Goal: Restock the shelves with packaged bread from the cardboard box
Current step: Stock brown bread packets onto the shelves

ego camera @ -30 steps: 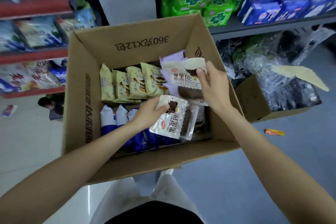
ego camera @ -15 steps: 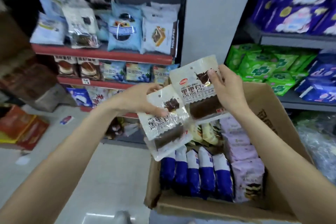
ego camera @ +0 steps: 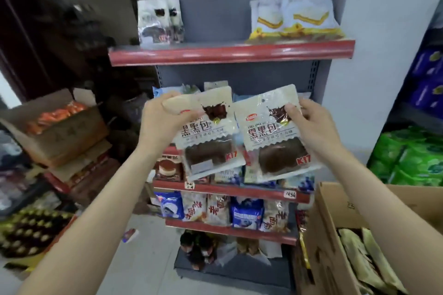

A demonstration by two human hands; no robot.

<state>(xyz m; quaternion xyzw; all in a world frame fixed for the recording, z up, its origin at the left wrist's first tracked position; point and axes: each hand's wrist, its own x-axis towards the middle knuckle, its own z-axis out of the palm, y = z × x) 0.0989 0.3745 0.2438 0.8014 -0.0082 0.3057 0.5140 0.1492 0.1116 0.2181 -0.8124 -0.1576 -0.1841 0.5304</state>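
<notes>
Head view, sole camera. Landmark taken: top shelf (ego camera: 230,53), red-edged, upper centre.

Left hand (ego camera: 160,124) raised below the top shelf, fingers (ego camera: 177,105) curled over the upper left corner of a black-bread packet (ego camera: 208,136), thumb under it; grip firm. Right hand (ego camera: 309,124) level with it, further right below the shelf, fingers pinching the upper right edge of a second black-bread packet (ego camera: 275,136). Both packets upright, long axes vertical, printed faces toward the camera, inner edges touching or slightly overlapping; cannot tell which.

Matching dark packets (ego camera: 160,22) standing at the left end of the top shelf, above and slightly left of the left hand. Judged destination: the bare stretch of shelf just right of them. Left hand nearer that spot; right hand nearer the yellow cake packets (ego camera: 294,19) at the shelf's right end. Coming move judged upward and forward, over the red front lip, the only obstruction on that path.

Below the top shelf: two lower shelves (ego camera: 230,190) filled with assorted bread packs, partly hidden behind the held packets. Cardboard box (ego camera: 330,235) far below and right of the shelf, stock remaining inside. Other cartons (ego camera: 64,132) stacked below and left.
</notes>
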